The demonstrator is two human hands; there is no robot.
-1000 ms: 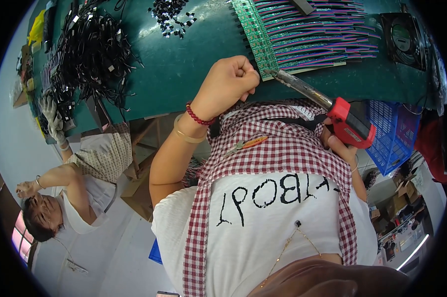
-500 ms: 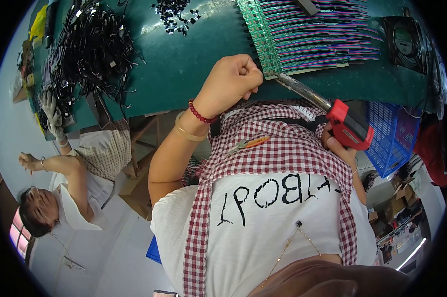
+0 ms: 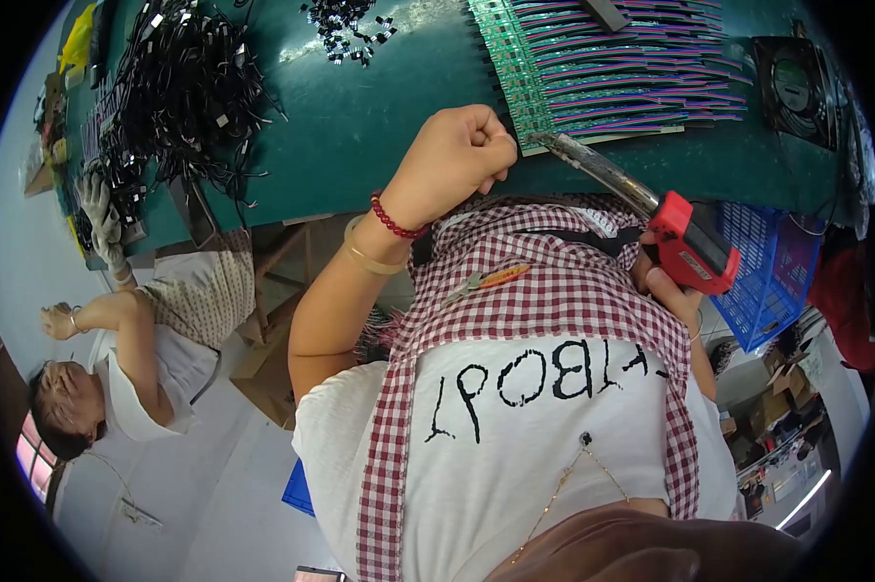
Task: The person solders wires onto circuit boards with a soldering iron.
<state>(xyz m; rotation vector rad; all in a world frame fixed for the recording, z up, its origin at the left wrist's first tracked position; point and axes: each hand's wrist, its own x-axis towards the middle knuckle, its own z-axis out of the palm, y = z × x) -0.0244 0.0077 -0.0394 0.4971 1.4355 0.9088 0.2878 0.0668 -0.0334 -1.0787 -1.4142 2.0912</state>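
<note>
Red-handled soldering iron (image 3: 684, 238) gripped in right hand (image 3: 672, 291), right of centre; metal barrel slanting up-left, tip at green circuit strips' (image 3: 515, 68) lower edge on green desk (image 3: 360, 126). Left hand (image 3: 452, 160) fisted just left of tip, fingers (image 3: 491, 136) curled tight; contents hidden.

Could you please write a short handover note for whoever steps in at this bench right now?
Left hand: closed in a fist at the table edge, beside the near corner of the green circuit strips; whether it pinches anything cannot be seen.
Right hand: grips the red soldering iron, tip at that same corner.
Coloured wires lie in rows along the strips.
Black cable pile lies far left; small pliers rest on the apron.
Done or left: joints too small to judge.
</note>
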